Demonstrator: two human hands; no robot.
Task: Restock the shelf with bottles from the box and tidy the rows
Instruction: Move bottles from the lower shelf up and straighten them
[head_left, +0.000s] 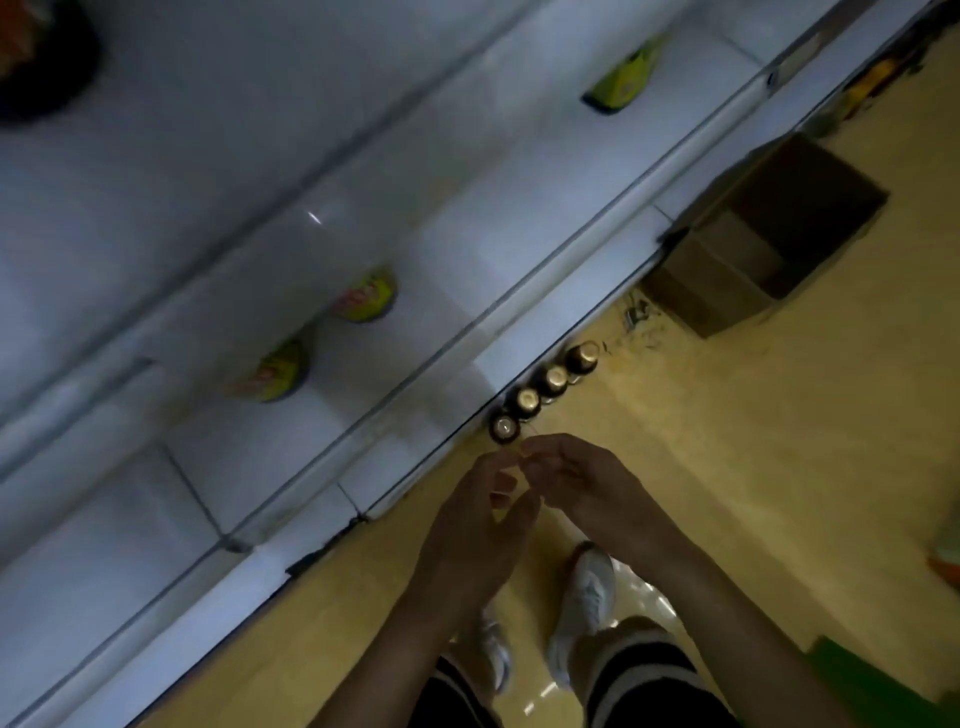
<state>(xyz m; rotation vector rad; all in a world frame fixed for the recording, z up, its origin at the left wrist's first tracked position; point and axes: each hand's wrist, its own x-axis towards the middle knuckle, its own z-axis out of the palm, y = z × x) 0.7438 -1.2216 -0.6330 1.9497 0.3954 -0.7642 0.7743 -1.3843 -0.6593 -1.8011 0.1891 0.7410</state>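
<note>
Both hands keep a loose grip, fingers half curled, with nothing in them that I can see. The left hand (467, 519) and right hand (576, 478) are almost fingertip to fingertip. Just beyond them four gold-capped bottles (528, 401) stand in a row, their bodies hidden under the shelf (467, 234) edge. Further off to the right sits the open box (769, 234), its inside too dark to make out.

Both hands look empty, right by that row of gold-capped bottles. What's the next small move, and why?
Probably reach the right hand forward and grip the nearest gold-capped bottle at its neck. Both it and the left hand hold nothing and hover just short of that cap, and the white shelf above holds only a few green-labelled bottles.
</note>
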